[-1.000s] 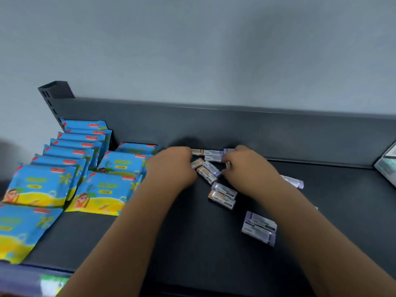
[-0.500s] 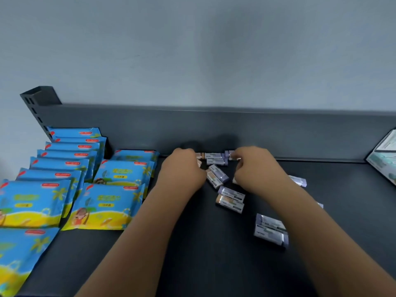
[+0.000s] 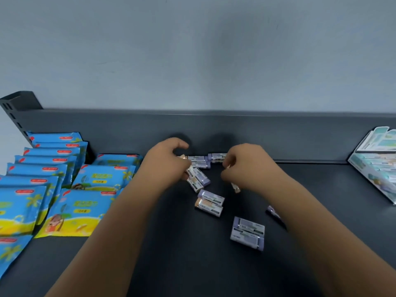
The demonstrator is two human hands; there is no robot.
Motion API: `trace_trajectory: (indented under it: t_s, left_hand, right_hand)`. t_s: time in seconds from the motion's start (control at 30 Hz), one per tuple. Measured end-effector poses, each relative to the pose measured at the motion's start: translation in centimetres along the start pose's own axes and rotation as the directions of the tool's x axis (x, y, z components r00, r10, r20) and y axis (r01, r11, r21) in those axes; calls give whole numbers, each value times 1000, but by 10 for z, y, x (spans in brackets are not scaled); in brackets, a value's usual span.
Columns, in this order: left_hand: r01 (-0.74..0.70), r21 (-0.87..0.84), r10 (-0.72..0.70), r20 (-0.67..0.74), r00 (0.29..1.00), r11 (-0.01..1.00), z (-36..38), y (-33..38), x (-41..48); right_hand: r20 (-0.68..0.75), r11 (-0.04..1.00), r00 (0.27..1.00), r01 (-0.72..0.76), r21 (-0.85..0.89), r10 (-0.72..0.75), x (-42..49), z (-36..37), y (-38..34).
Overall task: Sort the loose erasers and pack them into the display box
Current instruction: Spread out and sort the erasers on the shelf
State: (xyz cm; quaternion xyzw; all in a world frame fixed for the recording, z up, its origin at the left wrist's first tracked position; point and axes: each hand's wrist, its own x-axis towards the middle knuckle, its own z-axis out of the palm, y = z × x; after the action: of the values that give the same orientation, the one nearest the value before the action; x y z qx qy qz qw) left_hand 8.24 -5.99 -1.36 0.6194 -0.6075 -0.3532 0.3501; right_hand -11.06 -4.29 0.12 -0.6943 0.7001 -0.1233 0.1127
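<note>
While both hands are working at the far middle of the dark shelf (image 3: 150,264), the left hand (image 3: 169,161) is curling its fingers tightly round one eraser (image 3: 188,171), probably to lift it clear of the heap. The right hand (image 3: 246,168) is closing its fingers on another eraser (image 3: 235,187), whose end is poking out beneath the palm. Gripping one in each hand is likely serving the sorting step, since purple-ended and orange-ended pieces are lying mixed together. Nothing appears packed yet. The loose erasers (image 3: 211,196) are resting between the hands and just nearer than them: about four are lining up against the shelf's back lip (image 3: 300,138), two are slanting beside the left fingers, two are sitting side by side nearer, a small stack (image 3: 247,232) of what looks like two or three is waiting nearest, and one more (image 3: 272,211) is half hiding behind the right forearm. That makes roughly a dozen, counting the two being held, though blur is keeping the tally loose. What I am taking for the display box (image 3: 362,168) is standing tilted at the far right edge, well apart from the heap; its contents are too blurred to make out. Blue packets (image 3: 85,202) are overlapping in two rows on the left, at least ten of them, apparently stock unrelated to this job.
</note>
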Motion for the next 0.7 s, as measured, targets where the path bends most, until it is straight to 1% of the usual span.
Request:
trace_trajectory:
  t_s: [0.07, 0.1, 0.17, 0.27, 0.33, 0.43, 0.47, 0.53, 0.63, 0.7]
  left_hand:
    - [9, -83, -8, 21, 1000, 997, 2, 10, -5]
    - [25, -129, -22, 28, 999, 991, 4, 14, -8]
    - [80, -228, -77, 24, 997, 970, 10, 24, -14]
    - [142, -377, -157, -8, 988, 915, 24, 34, -21]
    - [144, -449, -165, -8, 986, 882, 33, 40, -25]
    - [125, -466, -156, -28, 987, 876, 42, 47, -32]
    - [117, -460, -154, -44, 987, 880, 45, 49, -35]
    - [86, -405, -130, -84, 988, 910, 52, 54, -43]
    - [3, -282, -46, -147, 988, 959, 64, 62, -57]
    - [-48, -258, 4, -168, 986, 965, 72, 67, -65]
  right_hand:
    - [-19, 986, 999, -27, 167, 30, -6, -11, 10]
    - [-9, 958, 998, -52, 281, 57, -11, -16, 15]
    - [22, 870, 992, -122, 479, 126, -17, -21, 24]
    - [51, 728, 971, -211, 653, 235, -26, -23, 36]
    - [64, 644, 962, -228, 730, 267, -31, -26, 43]
    - [96, 512, 959, -224, 829, 265, -39, -32, 57]
    - [94, 490, 961, -215, 844, 259, -42, -34, 63]
    - [76, 482, 964, -195, 854, 254, -48, -38, 73]
    - [49, 447, 960, -174, 877, 276, -57, -43, 87]
    - [29, 406, 956, -152, 901, 292, -63, -47, 96]
